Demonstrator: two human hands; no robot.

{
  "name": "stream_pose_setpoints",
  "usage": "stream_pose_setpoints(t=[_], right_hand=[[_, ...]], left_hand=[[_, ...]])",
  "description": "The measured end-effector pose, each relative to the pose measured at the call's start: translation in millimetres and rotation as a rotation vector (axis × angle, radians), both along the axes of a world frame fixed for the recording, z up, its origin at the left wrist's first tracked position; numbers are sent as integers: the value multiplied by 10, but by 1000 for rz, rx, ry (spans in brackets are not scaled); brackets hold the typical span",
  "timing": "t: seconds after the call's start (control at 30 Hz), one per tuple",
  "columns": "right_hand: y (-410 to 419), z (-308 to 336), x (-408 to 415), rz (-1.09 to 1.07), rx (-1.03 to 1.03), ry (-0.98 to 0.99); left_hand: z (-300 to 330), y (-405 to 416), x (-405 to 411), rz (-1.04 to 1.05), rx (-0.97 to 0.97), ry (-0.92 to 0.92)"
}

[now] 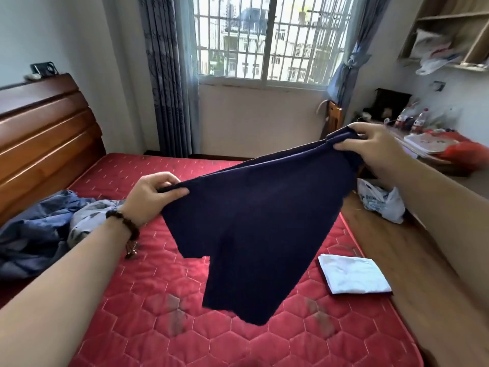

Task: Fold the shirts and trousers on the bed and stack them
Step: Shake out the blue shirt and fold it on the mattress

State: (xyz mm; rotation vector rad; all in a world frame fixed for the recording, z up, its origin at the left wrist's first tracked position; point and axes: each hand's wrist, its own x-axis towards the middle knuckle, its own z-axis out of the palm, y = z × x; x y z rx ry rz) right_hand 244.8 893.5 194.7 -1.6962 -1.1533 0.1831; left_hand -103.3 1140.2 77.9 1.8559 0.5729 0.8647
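While both hands hold it up over the bed (158,300), the navy garment (248,229) hangs free in the air, spread between them and clear of the red quilted mattress. The left hand (152,197), at about nine o'clock from the middle of the view, has its grip clamped on the garment's left top corner, thumb pressed over the edge and fingers curled behind. A dark beaded bracelet (124,223) sits on that wrist. The right hand (375,147), up at about two o'clock, has its grip closed on the bunched right top corner, fingers curled over the cloth. The top edge of the garment runs slanting between the two hands, higher on the right, and the lower part droops to a point toward six o'clock.

On the mattress at about four o'clock lies a folded white garment (353,276), flat near the bed's right edge, with a thin dark edge showing beneath it. At nine o'clock, near the wooden headboard (45,133), a heap of crumpled blue and grey clothes (53,226) rests unfolded on the bed. A white plastic bag (381,200) lies on the wooden floor beside the bed at three o'clock. Beyond it a cluttered tabletop (423,152) stands by the wall, and a barred window (270,38) fills twelve o'clock.
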Motion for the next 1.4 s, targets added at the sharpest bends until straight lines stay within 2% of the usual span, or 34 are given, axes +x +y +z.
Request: stream_pose_setpoints(t=[0.1,0.3,0.53,0.83,1.0,1.3,1.4], right_hand=[[109,-17,20,-10,-6,49],[608,-492,269,-7,-199,55],[1678,-1866,865,-69,-476,12],[2825,-3767,1427,-215,-651,81],[3283,-4455,1764,-186,-674,139],[4364,-5334,2610,-9,-735,196],[4638,-5810,2807,-37,-866,87]], left_hand=[[-9,6,10,-19,-169,-64],[-503,387,164,65,-166,152],[-1771,1130,662,102,-216,433],[-3482,1963,1280,199,-267,660],[-4053,2251,1552,219,-313,706],[-4926,3083,2155,392,-364,641],[-5301,3272,2333,425,-314,807]])
